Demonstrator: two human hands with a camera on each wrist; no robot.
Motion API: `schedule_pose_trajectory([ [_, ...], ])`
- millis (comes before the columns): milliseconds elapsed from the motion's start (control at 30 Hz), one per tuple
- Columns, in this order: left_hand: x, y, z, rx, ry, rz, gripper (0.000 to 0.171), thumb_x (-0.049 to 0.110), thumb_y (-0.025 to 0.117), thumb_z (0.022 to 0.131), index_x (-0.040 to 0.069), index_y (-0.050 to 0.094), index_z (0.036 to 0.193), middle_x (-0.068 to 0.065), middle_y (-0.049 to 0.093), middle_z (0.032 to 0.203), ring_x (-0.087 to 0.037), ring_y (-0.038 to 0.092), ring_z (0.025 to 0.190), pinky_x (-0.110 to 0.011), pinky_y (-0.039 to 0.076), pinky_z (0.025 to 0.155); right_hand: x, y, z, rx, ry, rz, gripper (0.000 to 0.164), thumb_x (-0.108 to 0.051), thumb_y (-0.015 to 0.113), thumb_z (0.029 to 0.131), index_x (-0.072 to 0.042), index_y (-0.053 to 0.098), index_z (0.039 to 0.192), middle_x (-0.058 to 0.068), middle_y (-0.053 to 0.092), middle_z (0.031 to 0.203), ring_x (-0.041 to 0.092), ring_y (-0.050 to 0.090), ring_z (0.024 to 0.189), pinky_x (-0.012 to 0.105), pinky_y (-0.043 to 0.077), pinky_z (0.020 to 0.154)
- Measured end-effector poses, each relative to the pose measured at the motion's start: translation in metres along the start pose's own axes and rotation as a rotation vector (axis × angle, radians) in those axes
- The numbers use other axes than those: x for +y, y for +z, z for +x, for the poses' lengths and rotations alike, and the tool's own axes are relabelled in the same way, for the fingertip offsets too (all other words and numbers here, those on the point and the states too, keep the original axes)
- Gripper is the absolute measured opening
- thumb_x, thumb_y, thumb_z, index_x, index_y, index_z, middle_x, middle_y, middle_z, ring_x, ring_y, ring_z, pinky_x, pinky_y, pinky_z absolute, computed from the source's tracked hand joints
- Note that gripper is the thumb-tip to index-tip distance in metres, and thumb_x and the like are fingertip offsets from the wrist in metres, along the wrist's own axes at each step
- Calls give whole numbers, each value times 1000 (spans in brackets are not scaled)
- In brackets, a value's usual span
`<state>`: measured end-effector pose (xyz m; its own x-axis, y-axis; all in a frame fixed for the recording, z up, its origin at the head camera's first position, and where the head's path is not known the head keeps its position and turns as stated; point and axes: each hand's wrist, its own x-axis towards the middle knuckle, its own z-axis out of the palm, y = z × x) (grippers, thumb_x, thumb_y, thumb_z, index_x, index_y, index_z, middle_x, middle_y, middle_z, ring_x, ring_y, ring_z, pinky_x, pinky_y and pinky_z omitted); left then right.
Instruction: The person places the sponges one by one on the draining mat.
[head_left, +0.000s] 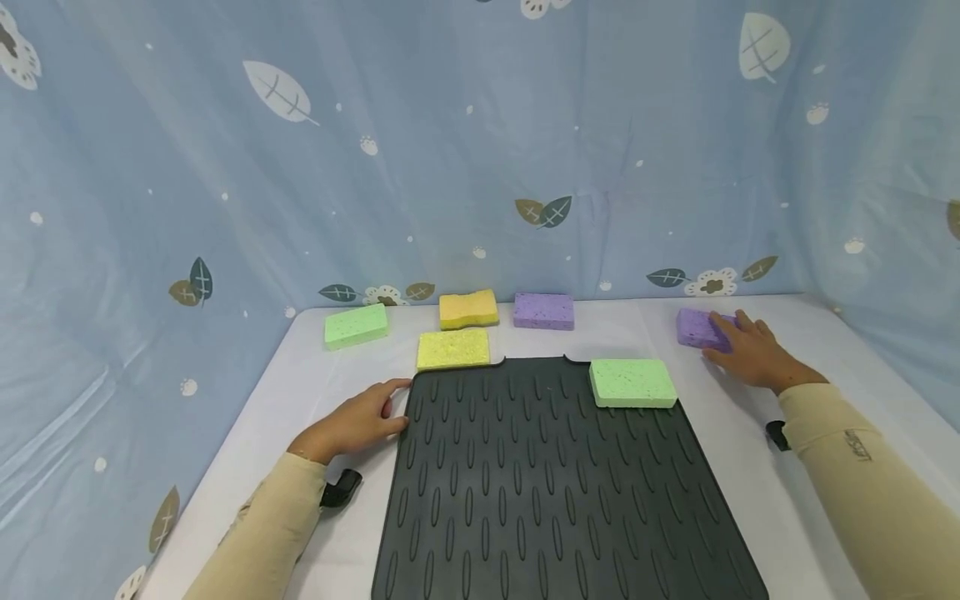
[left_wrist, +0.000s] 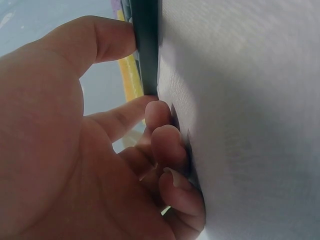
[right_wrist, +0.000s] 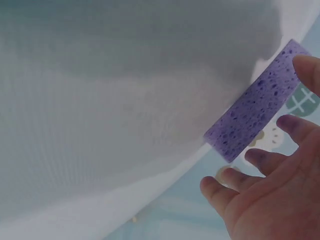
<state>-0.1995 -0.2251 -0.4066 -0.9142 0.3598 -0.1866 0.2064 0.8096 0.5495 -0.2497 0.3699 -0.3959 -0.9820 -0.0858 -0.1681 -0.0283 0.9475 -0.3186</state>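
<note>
Closest to us we see two tan sleeves [head_left: 262,533] and a big dark mat [head_left: 555,500] with long little bumps. The mat lies flat on the white table [head_left: 615,329]. At its left side we find the left hand [head_left: 354,423]. Its thumb and pointing finger touch the mat's edge near the far left corner, and its other fingers bend loosely on the table. This hand is loose, only touching.

A bit farther, we see a green sponge [head_left: 633,384] lying flat on the mat's far right corner. Near the far left corner sits a speckled yellow sponge [head_left: 453,351]. Over to the right, the right hand [head_left: 756,354] has its fingers spread and loose, touching a purple sponge [head_left: 693,328] on the table.

Farther back we spot a second green sponge [head_left: 356,327] on the left, then a deeper yellow sponge [head_left: 468,309], then another purple sponge [head_left: 543,311]. Behind them all hangs a blue cloth [head_left: 450,142] with leaves and paw prints.
</note>
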Motion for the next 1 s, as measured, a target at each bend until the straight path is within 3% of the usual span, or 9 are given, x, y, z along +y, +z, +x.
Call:
schedule_pose_trajectory([
  [433,0,0,-2,2,1,-11,64,22,67,94,8,41,151,-5,48,83,-17,45,69,-32,38,61,4,-3,4,-68,28,-22,84,-37,51,101,7,4,155,46,-5,152,73,-6,134,79,5,107],
  [667,-1,-1,-1,-3,-4,-1,64,23,67,94,9,41,151,-5,48,82,-16,44,69,-31,37,61,5,-1,5,-84,32,17,82,-34,50,102,3,1,157,44,-3,153,72,10,134,78,17,105],
  [1000,-2,-2,3,-8,-10,3,65,24,66,94,9,41,151,-4,49,82,-16,45,69,-31,38,61,3,-4,5,-31,45,-74,75,-33,53,101,8,18,153,47,16,143,69,31,125,77,31,99],
])
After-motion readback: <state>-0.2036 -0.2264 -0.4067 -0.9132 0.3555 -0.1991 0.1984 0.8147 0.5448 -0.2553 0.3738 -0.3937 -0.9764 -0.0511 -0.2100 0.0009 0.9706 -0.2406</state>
